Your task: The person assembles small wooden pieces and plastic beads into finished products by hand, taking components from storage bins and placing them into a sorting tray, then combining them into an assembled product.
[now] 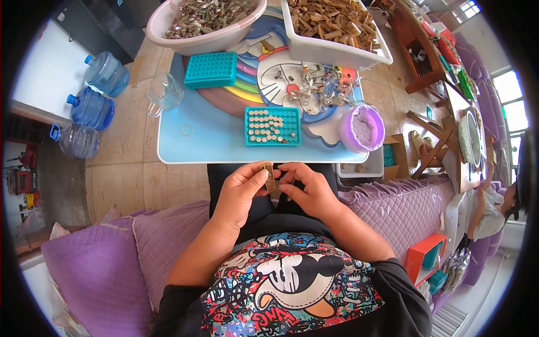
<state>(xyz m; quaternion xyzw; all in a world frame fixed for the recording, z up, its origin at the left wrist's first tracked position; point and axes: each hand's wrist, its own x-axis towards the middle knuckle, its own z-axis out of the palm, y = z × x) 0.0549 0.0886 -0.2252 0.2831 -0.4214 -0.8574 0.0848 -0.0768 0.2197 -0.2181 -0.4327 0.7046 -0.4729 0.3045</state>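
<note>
Water jugs (91, 110), three and bluish, stand at the far left of the frame. Next comes a clear pitcher (167, 91), on the left edge of the table. In the upper left, a pink basin (193, 45) is heaped with small shiny pieces; below it lie teal trays (211, 69) in a stack. At the lower centre, the left hand (238, 188) grasps a small brown piece (270, 178) between thumb and fingers, just below the table edge. Above it, a teal tray (295, 122) carries many pale round pieces, part of its holes filled. The right hand (306, 188) is close beside the brown piece, its fingers bent; I cannot tell if they pinch something. In the upper right, a white bin (331, 53) is full of brown pieces. Farther right, a purple bucket (379, 133) contains greyish material.
</note>
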